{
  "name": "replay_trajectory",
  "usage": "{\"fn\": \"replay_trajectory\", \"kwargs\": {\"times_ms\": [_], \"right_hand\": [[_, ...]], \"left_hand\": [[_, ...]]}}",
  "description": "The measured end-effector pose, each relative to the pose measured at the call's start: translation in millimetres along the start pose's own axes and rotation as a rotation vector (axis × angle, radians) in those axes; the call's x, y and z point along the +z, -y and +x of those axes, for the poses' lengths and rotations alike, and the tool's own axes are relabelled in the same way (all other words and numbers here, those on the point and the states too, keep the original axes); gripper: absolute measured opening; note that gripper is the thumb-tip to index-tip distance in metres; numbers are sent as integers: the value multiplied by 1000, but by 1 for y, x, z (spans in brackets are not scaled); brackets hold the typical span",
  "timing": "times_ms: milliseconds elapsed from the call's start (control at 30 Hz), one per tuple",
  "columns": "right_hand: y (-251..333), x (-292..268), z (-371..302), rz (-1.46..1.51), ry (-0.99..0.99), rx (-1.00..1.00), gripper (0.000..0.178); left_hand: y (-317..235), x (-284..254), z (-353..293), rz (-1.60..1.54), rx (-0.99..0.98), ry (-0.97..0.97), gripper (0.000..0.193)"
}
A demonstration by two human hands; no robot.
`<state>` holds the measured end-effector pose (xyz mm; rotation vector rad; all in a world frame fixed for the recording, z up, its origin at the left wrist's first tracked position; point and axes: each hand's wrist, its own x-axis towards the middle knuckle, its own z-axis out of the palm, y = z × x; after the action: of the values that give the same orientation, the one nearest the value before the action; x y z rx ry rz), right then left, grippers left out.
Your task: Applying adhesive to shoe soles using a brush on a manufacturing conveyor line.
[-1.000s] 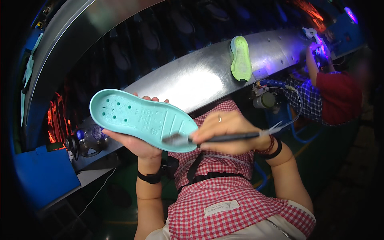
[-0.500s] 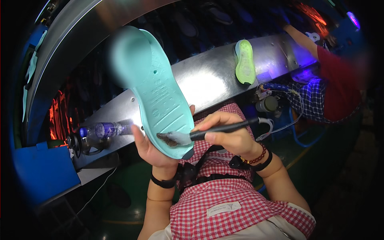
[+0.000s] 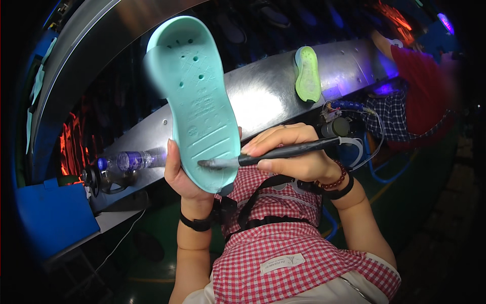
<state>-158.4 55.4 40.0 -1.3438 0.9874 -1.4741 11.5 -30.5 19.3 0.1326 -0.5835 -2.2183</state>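
While gripped upright in the left hand (image 3: 188, 175), mint-green shoe sole (image 3: 200, 99) getting brushed near heel end, well above the metal counter (image 3: 263, 96).
Left hand fingers wrapped round the sole's lower edge from behind, thumb on the left rim, bottom face with holes and tread lines turned toward the camera. Right hand (image 3: 298, 157) pinching a black-handled brush (image 3: 283, 152) pen-style, bristles touching the sole just above its lower tip. Step judged: coating the sole face, only the heel end under the brush now. Next move probably calls for steady strokes up toward the toe end, keeping the sole tilted and held firm, staying clear of left thumb. Lime-green sole (image 3: 308, 73) lying on the counter farther back, well apart. Clear bottle (image 3: 129, 162) near left wrist level. Another person in a red top (image 3: 422, 101) at far right.
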Motion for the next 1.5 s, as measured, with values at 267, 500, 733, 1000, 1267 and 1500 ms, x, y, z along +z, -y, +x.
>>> {"fn": "replay_trajectory", "kwargs": {"times_ms": [267,500,733,1000,1267,1500], "right_hand": [[3,-8,4,-141,260,-84,17],[11,-24,6,-103,258,-129,16],[22,-47,17,-316,741,-73,16],[20,-51,12,-376,792,-72,17],[24,-60,4,-577,741,2,18],[4,-74,2,-498,582,-109,21]], "left_hand": [[-12,-12,6,193,-50,-205,62],[-13,-10,16,99,-296,-220,54],[-18,3,15,325,-600,-258,49],[-23,11,5,511,-750,-259,50],[-30,-2,4,507,-737,-287,50],[-25,-9,4,622,-682,-217,50]]}}
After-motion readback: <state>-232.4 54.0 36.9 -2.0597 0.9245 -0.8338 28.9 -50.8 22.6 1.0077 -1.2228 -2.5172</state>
